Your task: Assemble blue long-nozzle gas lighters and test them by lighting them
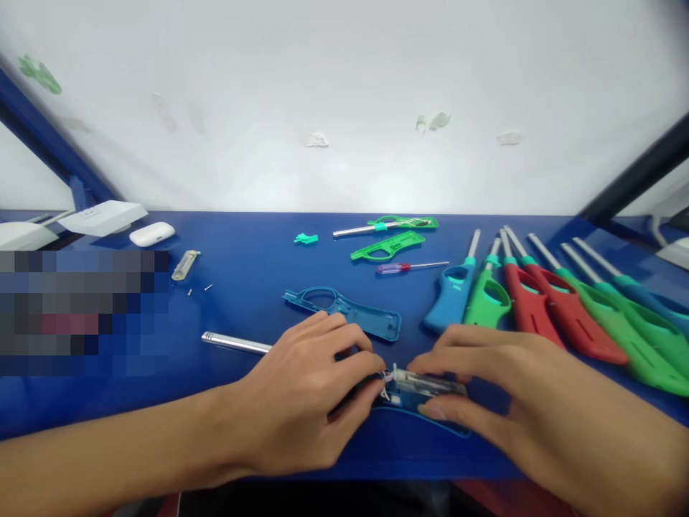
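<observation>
My left hand [312, 395] is closed over the front part of an opened blue lighter shell [412, 403], thumb and forefinger meeting near thin white wires [385, 384]. A metal tube [237, 343] sticks out to the left from under this hand. At the shell's handle end, my right hand [517, 402] grips a clear fuel tank [430, 385] between thumb and fingers. The tank lies over the shell; whether it is fully seated I cannot tell. Just behind my left hand rests the other blue shell half [366, 316], hollow side up. My left palm hides the trigger area.
Several assembled lighters [570, 316] in blue, green and red lie at the right. Farther back are green shell halves [390, 246], a screwdriver [398, 268] and a turquoise piece [306, 239]. A loose fuel tank [186, 266], small screws and a white case [152, 234] are at left.
</observation>
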Action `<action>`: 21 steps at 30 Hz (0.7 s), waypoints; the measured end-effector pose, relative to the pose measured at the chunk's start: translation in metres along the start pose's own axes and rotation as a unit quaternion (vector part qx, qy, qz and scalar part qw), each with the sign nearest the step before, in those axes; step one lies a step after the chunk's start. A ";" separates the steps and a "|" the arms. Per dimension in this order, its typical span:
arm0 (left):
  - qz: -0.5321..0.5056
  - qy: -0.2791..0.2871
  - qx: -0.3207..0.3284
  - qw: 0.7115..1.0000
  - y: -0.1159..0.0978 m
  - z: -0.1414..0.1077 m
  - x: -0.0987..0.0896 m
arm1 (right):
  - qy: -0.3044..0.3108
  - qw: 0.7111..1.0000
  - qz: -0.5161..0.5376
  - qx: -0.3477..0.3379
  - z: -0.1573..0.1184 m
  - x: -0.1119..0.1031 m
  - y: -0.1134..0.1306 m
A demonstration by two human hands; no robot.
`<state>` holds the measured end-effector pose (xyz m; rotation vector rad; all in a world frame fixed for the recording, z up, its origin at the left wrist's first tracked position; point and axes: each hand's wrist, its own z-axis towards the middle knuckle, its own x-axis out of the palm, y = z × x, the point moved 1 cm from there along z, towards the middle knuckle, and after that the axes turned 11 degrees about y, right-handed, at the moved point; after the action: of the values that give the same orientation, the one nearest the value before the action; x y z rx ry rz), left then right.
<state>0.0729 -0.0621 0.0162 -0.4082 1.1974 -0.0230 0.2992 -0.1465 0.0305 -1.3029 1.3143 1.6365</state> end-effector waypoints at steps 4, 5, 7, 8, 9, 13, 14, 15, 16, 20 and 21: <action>-0.001 0.000 0.005 1.000 0.000 0.000 0.000 | 0.037 0.999 -0.005 0.039 -0.007 0.006 -0.002; 0.000 0.000 0.004 1.000 0.000 0.000 0.000 | 0.028 0.998 -0.008 0.046 -0.008 0.008 -0.001; 0.003 -0.003 0.002 1.000 0.000 0.001 0.000 | 0.016 0.999 -0.008 0.047 -0.007 0.009 0.002; 0.004 -0.004 0.001 1.000 0.000 0.001 -0.001 | 0.017 0.999 -0.004 0.042 -0.006 0.010 0.003; 0.005 -0.005 0.001 1.000 0.000 0.001 -0.001 | 0.021 0.999 0.002 0.034 -0.005 0.010 0.005; 0.008 0.001 0.003 1.000 0.000 0.002 0.000 | 0.053 0.998 0.008 0.024 -0.004 0.007 0.006; 0.007 0.002 0.003 1.000 -0.001 0.001 0.000 | 0.064 0.998 0.006 0.021 -0.004 0.006 0.005; 0.007 0.002 0.003 1.000 -0.001 0.001 0.000 | 0.073 0.997 0.003 0.013 -0.004 0.005 0.004; 0.006 0.002 0.003 1.000 -0.001 0.001 0.000 | 0.082 0.997 0.004 0.004 -0.004 0.004 0.003; 0.007 0.004 0.003 1.000 0.000 0.001 0.000 | 0.085 0.996 0.023 -0.030 0.003 -0.001 0.003; 0.006 0.006 0.002 1.000 0.000 0.001 -0.001 | 0.065 0.997 0.024 -0.035 0.005 -0.001 0.005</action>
<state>0.0736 -0.0617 0.0170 -0.3972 1.2109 -0.0176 0.2933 -0.1431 0.0333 -1.4507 1.3866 1.6676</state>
